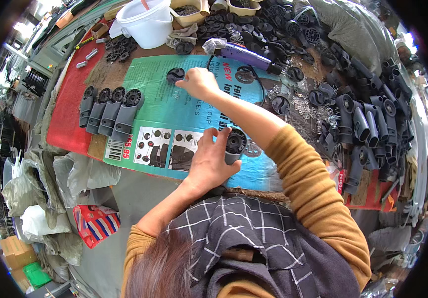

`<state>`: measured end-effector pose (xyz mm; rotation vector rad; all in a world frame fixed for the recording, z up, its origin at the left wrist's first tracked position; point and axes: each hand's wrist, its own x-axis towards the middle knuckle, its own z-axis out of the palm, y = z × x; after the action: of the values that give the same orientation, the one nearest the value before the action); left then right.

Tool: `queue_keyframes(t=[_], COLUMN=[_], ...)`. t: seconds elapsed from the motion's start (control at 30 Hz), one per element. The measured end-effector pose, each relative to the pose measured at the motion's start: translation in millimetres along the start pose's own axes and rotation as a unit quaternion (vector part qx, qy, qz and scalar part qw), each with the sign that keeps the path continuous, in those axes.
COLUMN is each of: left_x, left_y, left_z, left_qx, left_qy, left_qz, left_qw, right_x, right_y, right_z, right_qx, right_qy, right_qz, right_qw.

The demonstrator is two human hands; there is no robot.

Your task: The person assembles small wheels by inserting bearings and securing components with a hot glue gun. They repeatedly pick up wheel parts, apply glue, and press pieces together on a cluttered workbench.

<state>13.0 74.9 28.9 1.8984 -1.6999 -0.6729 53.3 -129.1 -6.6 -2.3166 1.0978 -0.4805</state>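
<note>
My left hand [210, 161] is closed around a grey plastic joint piece [234, 144] near the front edge of the table, its round black ribbed socket facing up. Further off, my right hand [200, 83] has its fingers bent and pinched at the edge of a black round cap [175, 75] with a curved ridge across it. Both hands are over a blue-green printed cardboard sheet [154, 107]. To the left, several like grey joint pieces [123, 116] lie side by side in a row, round ends away from me.
A purple power screwdriver [246, 55] lies beyond my right hand, near a heap of black caps [238, 30]. Loose springs and small metal parts [300, 107] are scattered at right, beside piled grey joint pieces [372, 119]. A white bucket [144, 27] stands at the back.
</note>
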Motion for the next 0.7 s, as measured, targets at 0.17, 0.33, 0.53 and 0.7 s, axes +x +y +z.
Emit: queue_keyframes(t=[0.17, 0.33, 0.53, 0.7], left_x=[9.2, 36.3, 59.3, 64.0], left_y=[-7.1, -1.1, 19.3, 18.7], left_z=[-3.6, 17.7, 47.0, 54.3], left_qx=[-0.036, -0.128, -0.147, -0.158], left_qy=[-0.061, -0.082, -0.086, -0.085], left_qz=[-0.009, 0.0, 0.032, 0.031], left_qw=[0.997, 0.988, 0.985, 0.983], right_x=[-21.0, -126.7, -223.9, -217.7], right_y=[4.1, 69.3, 95.1, 96.1], right_z=[-2.4, -124.5, -148.9, -130.7], right_qx=[0.094, 0.238, 0.16, 0.052], right_qy=[0.013, 0.09, 0.058, 0.063], right_qz=[-0.102, -0.026, 0.055, -0.062], right_qw=[0.99, 0.967, 0.984, 0.995])
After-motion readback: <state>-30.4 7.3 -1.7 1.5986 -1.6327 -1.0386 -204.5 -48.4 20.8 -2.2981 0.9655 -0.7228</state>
